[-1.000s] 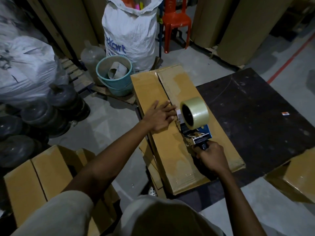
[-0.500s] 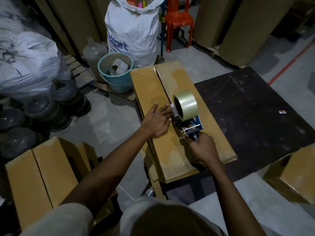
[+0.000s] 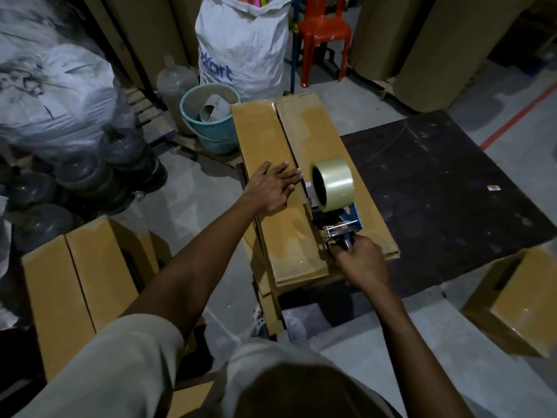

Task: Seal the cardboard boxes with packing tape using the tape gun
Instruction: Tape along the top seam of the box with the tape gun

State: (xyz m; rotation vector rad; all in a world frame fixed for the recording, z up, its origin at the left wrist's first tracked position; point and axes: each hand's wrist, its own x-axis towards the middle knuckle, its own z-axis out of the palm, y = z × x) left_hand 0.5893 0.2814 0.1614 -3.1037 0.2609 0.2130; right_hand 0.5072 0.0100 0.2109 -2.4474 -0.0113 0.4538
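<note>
A long brown cardboard box (image 3: 265,137) lies in front of me, its two top flaps meeting along a lengthwise seam. My left hand (image 3: 271,188) presses flat on the left flap beside the seam, fingers straight. My right hand (image 3: 361,260) grips the handle of a blue tape gun (image 3: 340,224) carrying a roll of clear tape (image 3: 333,185). The gun sits on the box top at the seam, around its middle. Glossy tape shows on the seam between the gun and the near end.
Another closed cardboard box (image 3: 75,285) stands at lower left and one lies at lower right (image 3: 515,306). A teal bucket (image 3: 211,122), a white sack (image 3: 241,46) and an orange chair (image 3: 324,28) stand behind. A dark board (image 3: 452,182) covers the floor to the right.
My left hand has flattened, its fingers now spread straight on the left flap. My right hand keeps its grip on the tape gun, which stays near the middle of the seam.
</note>
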